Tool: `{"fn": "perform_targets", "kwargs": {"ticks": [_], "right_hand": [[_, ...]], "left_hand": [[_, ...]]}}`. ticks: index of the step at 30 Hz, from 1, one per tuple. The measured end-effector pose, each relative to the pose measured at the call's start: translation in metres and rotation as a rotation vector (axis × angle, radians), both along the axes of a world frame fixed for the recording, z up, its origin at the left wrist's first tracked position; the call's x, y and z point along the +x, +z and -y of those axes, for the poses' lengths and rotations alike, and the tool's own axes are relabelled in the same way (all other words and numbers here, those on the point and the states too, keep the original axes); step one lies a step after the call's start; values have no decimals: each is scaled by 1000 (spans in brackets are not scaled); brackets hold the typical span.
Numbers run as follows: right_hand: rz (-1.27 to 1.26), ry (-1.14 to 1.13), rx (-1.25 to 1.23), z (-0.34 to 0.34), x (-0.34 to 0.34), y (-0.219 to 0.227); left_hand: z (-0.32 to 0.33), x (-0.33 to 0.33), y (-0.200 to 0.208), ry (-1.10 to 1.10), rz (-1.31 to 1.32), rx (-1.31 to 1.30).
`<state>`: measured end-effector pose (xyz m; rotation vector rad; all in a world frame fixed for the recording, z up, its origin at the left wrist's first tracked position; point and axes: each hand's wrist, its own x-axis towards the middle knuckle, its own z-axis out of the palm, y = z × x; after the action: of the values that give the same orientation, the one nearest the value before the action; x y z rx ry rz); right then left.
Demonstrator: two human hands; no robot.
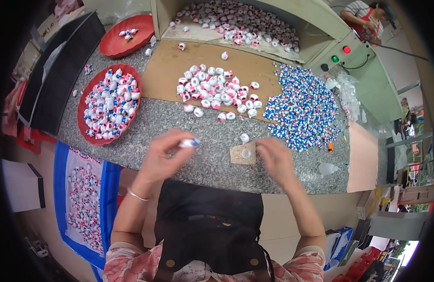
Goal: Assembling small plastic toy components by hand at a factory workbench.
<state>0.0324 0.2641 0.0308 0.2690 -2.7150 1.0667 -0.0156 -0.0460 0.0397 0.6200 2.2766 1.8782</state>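
- The left hand [163,157], nearest the body, pinches a small white piece with a blue-and-red end [189,143] between thumb and fingertips, just left of the small cardboard square [242,153].
- The right hand [274,157] hovers at that square's right edge, fingers curled loosely; whether it grips anything I cannot tell.
- On the square sits a small clear round cap [246,153]; just beyond it lies one loose white piece [244,137].
- Further beyond the square lies a heap of white-and-pink pieces [217,91], to its far right a spread of small blue-and-white parts [304,110], to its far left a full red tray [108,104].
- Risk, as I judge it: the pinch is light, so the piece could slip and roll off the speckled counter [170,124]; a sweeping wrist could also knock the cap off the square.
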Motion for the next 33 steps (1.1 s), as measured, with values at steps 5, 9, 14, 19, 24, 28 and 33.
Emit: {"fn": "perform_targets", "kwargs": {"ticks": [5, 9, 14, 19, 24, 28, 33], "right_hand": [[34, -130, 247, -61, -20, -4], [-27, -115, 541, -66, -24, -17], [-97, -50, 700, -64, -24, -18], [-29, -112, 407, -50, 8, -8], [146, -118, 525, -47, 22, 8], [137, -115, 522, -48, 24, 6], [85, 24, 129, 3, 16, 23]], "left_hand": [[93, -49, 27, 648, -811, -706], [78, -57, 32, 787, -953, -871], [-34, -26, 1, 146, -637, -290], [-124, -35, -34, -169, -430, -369], [-136, -45, -45, -325, -396, -510], [-108, -32, -24, -243, -139, -178], [-57, -6, -39, -233, 305, 261]]}}
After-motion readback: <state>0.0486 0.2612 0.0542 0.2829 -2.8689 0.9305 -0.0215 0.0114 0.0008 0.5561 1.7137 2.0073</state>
